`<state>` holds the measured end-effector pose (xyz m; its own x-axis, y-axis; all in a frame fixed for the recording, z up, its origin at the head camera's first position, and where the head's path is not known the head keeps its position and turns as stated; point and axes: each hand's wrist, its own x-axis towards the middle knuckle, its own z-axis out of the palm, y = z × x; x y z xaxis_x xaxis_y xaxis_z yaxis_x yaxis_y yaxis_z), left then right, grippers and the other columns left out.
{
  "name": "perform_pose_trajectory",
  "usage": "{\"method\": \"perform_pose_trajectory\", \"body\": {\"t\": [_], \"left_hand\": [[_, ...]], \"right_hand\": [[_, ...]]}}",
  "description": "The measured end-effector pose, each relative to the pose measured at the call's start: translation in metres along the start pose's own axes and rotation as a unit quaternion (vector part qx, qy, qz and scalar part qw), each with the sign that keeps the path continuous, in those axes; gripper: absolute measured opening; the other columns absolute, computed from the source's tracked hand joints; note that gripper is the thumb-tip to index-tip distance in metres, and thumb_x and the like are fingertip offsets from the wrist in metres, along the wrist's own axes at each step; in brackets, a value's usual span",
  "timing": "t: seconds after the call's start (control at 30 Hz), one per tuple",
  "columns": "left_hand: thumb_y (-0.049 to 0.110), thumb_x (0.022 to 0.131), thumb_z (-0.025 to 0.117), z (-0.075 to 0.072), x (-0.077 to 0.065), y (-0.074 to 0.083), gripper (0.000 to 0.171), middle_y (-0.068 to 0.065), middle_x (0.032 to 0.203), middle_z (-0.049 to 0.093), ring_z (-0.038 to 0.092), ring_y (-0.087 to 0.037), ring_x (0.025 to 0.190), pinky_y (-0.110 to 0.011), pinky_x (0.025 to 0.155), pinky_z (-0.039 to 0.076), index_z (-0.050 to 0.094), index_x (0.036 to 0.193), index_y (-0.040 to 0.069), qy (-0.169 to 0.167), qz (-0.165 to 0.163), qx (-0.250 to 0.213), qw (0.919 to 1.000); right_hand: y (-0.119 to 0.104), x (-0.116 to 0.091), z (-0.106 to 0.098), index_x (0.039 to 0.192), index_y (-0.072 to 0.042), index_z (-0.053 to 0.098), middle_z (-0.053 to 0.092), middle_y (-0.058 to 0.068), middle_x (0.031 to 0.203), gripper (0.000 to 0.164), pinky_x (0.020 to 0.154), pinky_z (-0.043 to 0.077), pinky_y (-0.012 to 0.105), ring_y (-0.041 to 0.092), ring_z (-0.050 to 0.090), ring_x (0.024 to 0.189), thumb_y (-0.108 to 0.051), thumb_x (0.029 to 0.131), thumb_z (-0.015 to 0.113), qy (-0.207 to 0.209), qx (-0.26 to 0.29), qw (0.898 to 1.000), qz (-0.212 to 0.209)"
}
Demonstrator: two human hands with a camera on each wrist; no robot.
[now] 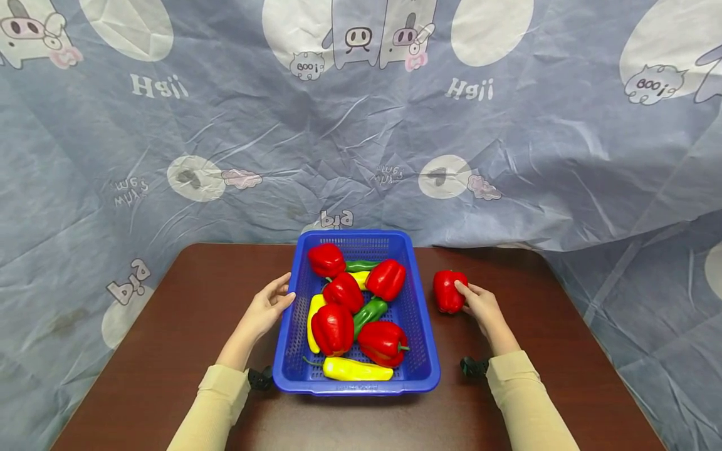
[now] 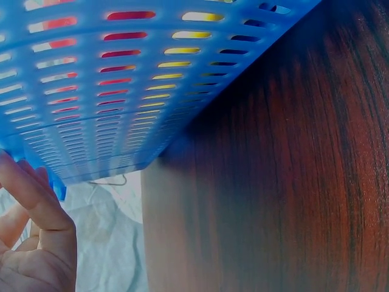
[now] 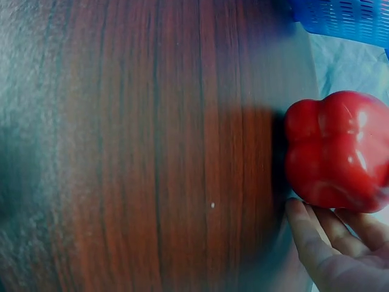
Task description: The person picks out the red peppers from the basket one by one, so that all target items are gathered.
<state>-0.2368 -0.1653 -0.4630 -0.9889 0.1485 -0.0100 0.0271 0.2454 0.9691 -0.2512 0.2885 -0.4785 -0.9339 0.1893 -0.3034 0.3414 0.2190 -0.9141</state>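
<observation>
My right hand point(image 1: 481, 307) holds a red bell pepper point(image 1: 447, 292) right of the basket, its thumb over the pepper's near side. In the right wrist view the fingers point(image 3: 313, 240) reach under the glossy pepper point(image 3: 340, 152), close over the table. At the left side of a blue plastic basket point(image 1: 425, 338), my left hand point(image 1: 266, 310) touches the rim with relaxed fingers. The left wrist view has these bent fingers point(image 2: 36, 207) at the slotted basket wall point(image 2: 91, 134). Inside the basket lie several red bell peppers point(image 1: 333, 329), long yellow peppers point(image 1: 358, 369) and green peppers point(image 1: 369, 316).
The basket stands on a dark brown wooden table point(image 1: 225, 275). Behind the table hangs a wrinkled grey-blue cloth point(image 1: 316, 138) with cartoon prints. Black straps with small devices point(image 1: 261, 378) sit at both wrists, by the cream sleeves point(image 1: 217, 398).
</observation>
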Motion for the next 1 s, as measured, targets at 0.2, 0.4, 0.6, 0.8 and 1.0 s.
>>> {"method": "perform_pose_trajectory", "body": {"t": [0.2, 0.4, 0.6, 0.8, 1.0], "left_hand": [[0.008, 0.099, 0.056, 0.0, 0.0, -0.002, 0.057, -0.029, 0.127, 0.053, 0.059, 0.001, 0.084, -0.019, 0.071, 0.052, 0.034, 0.151, 0.0, 0.005, 0.001, -0.001, 1.0], [0.008, 0.1, 0.056, 0.0, 0.0, -0.002, 0.056, -0.028, 0.128, 0.053, 0.059, -0.001, 0.085, -0.019, 0.072, 0.051, 0.035, 0.151, 0.002, 0.007, -0.004, -0.009, 0.9999], [0.008, 0.099, 0.057, -0.001, 0.002, -0.001, 0.057, -0.028, 0.128, 0.053, 0.06, -0.006, 0.09, -0.018, 0.074, 0.052, 0.035, 0.151, 0.002, 0.006, -0.002, -0.009, 0.9999], [0.008, 0.099, 0.056, -0.002, 0.001, -0.001, 0.057, -0.028, 0.128, 0.053, 0.061, -0.007, 0.091, -0.017, 0.075, 0.051, 0.034, 0.152, 0.002, 0.005, -0.002, -0.011, 0.9999], [0.009, 0.099, 0.057, -0.002, 0.002, -0.001, 0.057, -0.028, 0.128, 0.053, 0.06, -0.007, 0.089, -0.019, 0.072, 0.052, 0.034, 0.152, 0.002, 0.002, -0.001, -0.012, 0.9999]], "right_hand": [[0.0, 0.001, 0.0, 0.152, 0.009, 0.021, 0.028, 0.03, 0.154, 0.077, 0.112, 0.035, 0.047, 0.039, 0.037, 0.138, -0.044, 0.102, 0.045, -0.011, 0.004, 1.0, -0.001], [-0.002, 0.001, -0.001, 0.154, 0.006, 0.018, 0.026, 0.028, 0.156, 0.076, 0.113, 0.035, 0.047, 0.039, 0.037, 0.138, -0.044, 0.103, 0.043, -0.015, 0.005, 1.0, 0.004], [-0.011, -0.001, -0.005, 0.155, 0.005, 0.016, 0.021, 0.028, 0.158, 0.077, 0.112, 0.035, 0.049, 0.041, 0.032, 0.141, -0.044, 0.102, 0.044, -0.006, -0.003, 1.0, -0.005], [-0.033, -0.01, -0.006, 0.152, 0.001, 0.03, 0.035, 0.022, 0.155, 0.068, 0.11, 0.04, 0.046, 0.034, 0.043, 0.136, -0.039, 0.101, 0.049, 0.071, -0.038, 0.995, -0.059], [-0.075, -0.031, -0.003, 0.148, -0.001, 0.04, 0.043, 0.018, 0.152, 0.063, 0.113, 0.036, 0.046, 0.033, 0.043, 0.139, -0.035, 0.098, 0.057, 0.093, -0.088, 0.98, -0.15]]}}
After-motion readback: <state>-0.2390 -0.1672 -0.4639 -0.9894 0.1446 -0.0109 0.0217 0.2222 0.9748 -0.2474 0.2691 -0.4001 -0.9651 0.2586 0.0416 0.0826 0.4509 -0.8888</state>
